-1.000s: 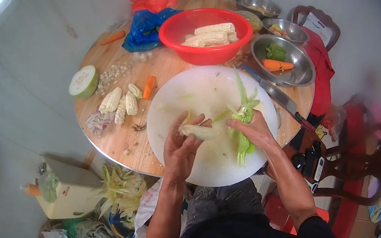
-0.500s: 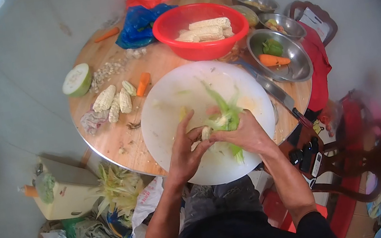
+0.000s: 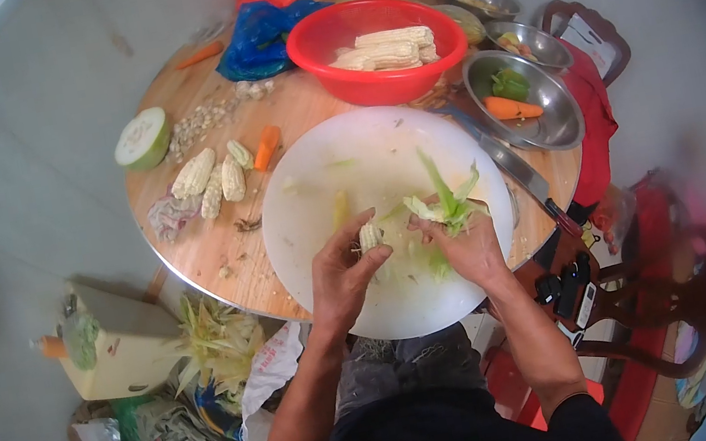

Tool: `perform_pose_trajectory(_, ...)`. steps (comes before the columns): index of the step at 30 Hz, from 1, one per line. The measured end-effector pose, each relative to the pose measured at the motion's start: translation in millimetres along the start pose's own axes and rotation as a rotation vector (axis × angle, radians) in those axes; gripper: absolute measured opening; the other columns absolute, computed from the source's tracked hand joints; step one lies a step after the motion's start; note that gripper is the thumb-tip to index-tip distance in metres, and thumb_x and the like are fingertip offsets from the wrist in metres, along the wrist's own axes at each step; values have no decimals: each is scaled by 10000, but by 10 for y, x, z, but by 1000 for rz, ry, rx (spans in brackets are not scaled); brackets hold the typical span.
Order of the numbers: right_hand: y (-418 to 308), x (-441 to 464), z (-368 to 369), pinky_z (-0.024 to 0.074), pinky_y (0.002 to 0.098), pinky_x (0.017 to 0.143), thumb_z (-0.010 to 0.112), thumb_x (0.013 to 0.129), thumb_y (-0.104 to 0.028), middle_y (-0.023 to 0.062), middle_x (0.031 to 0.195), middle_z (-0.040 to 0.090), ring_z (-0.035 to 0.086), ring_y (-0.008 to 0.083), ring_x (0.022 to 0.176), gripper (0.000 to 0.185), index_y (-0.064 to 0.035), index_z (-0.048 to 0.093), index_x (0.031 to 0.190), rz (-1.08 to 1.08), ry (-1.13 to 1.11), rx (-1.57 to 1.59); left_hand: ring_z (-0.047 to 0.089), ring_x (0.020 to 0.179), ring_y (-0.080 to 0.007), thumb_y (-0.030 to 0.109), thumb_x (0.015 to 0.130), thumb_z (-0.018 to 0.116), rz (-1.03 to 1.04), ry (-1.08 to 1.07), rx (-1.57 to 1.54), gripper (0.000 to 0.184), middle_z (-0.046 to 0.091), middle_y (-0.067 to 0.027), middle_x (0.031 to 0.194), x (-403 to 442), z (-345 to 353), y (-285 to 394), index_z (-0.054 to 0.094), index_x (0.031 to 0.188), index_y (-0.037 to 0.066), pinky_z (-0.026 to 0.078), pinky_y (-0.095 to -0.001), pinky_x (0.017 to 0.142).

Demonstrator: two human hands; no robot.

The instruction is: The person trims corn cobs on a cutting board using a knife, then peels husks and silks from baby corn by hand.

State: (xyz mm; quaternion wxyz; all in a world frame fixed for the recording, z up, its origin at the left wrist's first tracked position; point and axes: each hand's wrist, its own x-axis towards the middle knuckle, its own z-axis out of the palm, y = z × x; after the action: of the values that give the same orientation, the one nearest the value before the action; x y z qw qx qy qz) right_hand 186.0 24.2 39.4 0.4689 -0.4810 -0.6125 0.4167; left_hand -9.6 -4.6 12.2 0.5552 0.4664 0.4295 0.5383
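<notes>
At the far left stands a cream box point(image 3: 129, 361), and right of it a heap of dry husks point(image 3: 221, 336) lies below the edge of the round wooden desk point(image 3: 204, 250). A white sack point(image 3: 268, 372) beside the heap carries reddish printing, too small to read. On the desk's left side sit a cut green gourd point(image 3: 142, 141), scattered pale cloves point(image 3: 202, 129), a group of white corn ears point(image 3: 211, 181) and an orange carrot piece point(image 3: 267, 147), with a blue plastic bag point(image 3: 262, 41) farther back.

The left hand point(image 3: 344, 269) is over the round white board point(image 3: 308, 176), its fingers grasping a small corn ear point(image 3: 370, 236). Behind the board, a red basin point(image 3: 384, 89) holds several bare ears. The right hand point(image 3: 470, 248), apart from the left and also over the board, has its fingers closed around a leafy green husk point(image 3: 449, 206).

Right of the board lies a knife point(image 3: 517, 170); near it, a steel bowl point(image 3: 562, 118) contains a carrot point(image 3: 512, 108) and a green pepper point(image 3: 510, 84). At far right, a white sheet point(image 3: 593, 47) on a chair back bears marks too small to make out.
</notes>
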Motion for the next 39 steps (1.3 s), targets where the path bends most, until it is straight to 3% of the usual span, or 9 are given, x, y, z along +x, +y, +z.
perform_pose_trajectory(2,14,4,-42,538,282,756,761,900,-72,60,1000,753,645,103,836,224,-6,737,1113,282,-52,148,652,998,-148,43,877,796,39,-14,-43,648,676,-111,1196,-6,49,-9,494,1444,-33,532,-293,887)
perform_pose_trajectory(9,-38,29,-2,520,261,646,744,944,-110,55,898,706,635,99,723,217,14,664,1102,90,-152,-29,638,1051,-141,66,910,767,-36,-40,6,520,696,-118,1203,-3,31,22,568,1378,-41,527,-282,892)
perform_pose_trajectory(14,-34,138,-55,507,265,646,767,937,-221,61,763,635,629,90,773,467,10,513,1254,170,373,576,647,1039,-159,112,1001,648,124,201,-166,406,693,-102,1192,4,-547,259,576,1386,4,535,-280,897)
perform_pose_trajectory(18,-198,-39,451,526,280,658,761,948,-274,74,895,649,633,124,776,585,34,448,1335,53,459,671,663,1072,-198,108,1022,615,365,357,-318,419,675,-148,1194,-255,-1038,839,531,1399,-55,552,-341,952)
perform_pose_trajectory(22,-357,-149,1391,516,316,803,770,929,-252,94,1069,644,615,150,918,498,18,550,1285,137,51,701,668,1066,-224,117,1020,625,479,376,-216,448,668,-176,1182,-585,-1145,1293,508,1406,-79,557,-361,952)
perform_pose_trajectory(26,-258,-24,2261,490,344,994,715,955,-218,172,1158,684,645,231,1128,457,62,576,1288,-155,-277,530,676,1071,-268,121,1015,633,550,317,-202,493,657,-200,1186,-737,-1075,1377,469,1434,-82,568,-382,946)
perform_pose_trajectory(29,-167,-21,2107,477,363,1021,667,995,-229,169,1205,677,628,234,1163,426,66,599,1294,-381,-109,108,697,1039,-259,55,1002,618,456,453,-203,428,674,-172,1183,-758,-1091,1183,526,1398,-77,584,-372,914)
perform_pose_trajectory(34,-185,-138,1306,491,337,1000,542,1075,-281,121,1263,667,627,193,1169,448,72,569,1349,35,-460,487,701,1006,-204,-25,955,632,277,433,-117,384,714,-121,1129,-628,-933,583,604,1335,-70,579,-341,896)
perform_pose_trajectory(39,-199,-364,823,545,300,842,726,958,-204,154,1090,728,692,145,966,450,8,599,1335,46,-433,244,699,1001,-162,-44,914,695,209,371,56,362,727,-112,1127,-461,-393,312,660,1274,-68,567,-290,859)
